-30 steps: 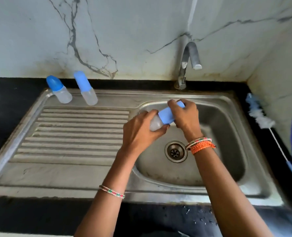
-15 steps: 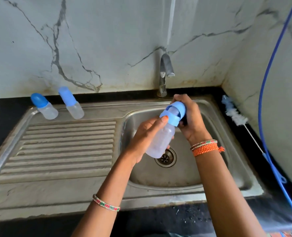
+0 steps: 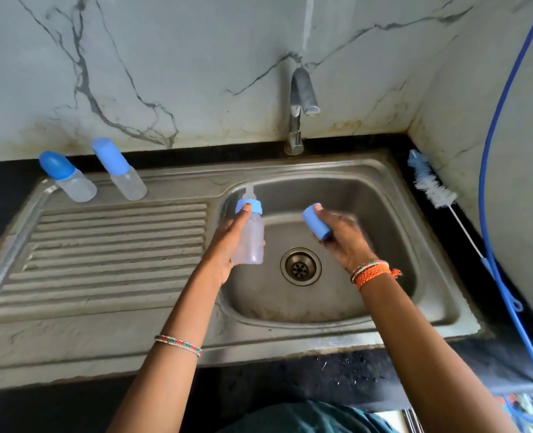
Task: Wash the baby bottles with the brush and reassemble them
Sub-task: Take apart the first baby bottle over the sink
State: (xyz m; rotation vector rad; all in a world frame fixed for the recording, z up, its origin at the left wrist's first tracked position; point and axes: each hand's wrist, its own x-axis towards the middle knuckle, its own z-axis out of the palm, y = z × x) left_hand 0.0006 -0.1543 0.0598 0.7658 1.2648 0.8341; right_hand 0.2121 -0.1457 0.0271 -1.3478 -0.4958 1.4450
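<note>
Head view: left hand (image 3: 227, 248) grips an unlabelled baby bottle (image 3: 249, 239) over the steel sink (image 3: 383, 195); right hand (image 3: 343, 239) fingers clasp its blue cap (image 3: 316, 220). Brush (image 3: 430, 189) lies on the black desk (image 3: 2, 182) below marble walls.

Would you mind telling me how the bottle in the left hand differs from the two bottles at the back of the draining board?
The held bottle has its cap off, with the teat bare; the rounded-cap bottle and the tall-cap bottle are both capped. The left hand holds the first over the sink basin; the other two stand untouched. The right hand holds the loose cap. All have clear bodies and blue fittings.
</note>
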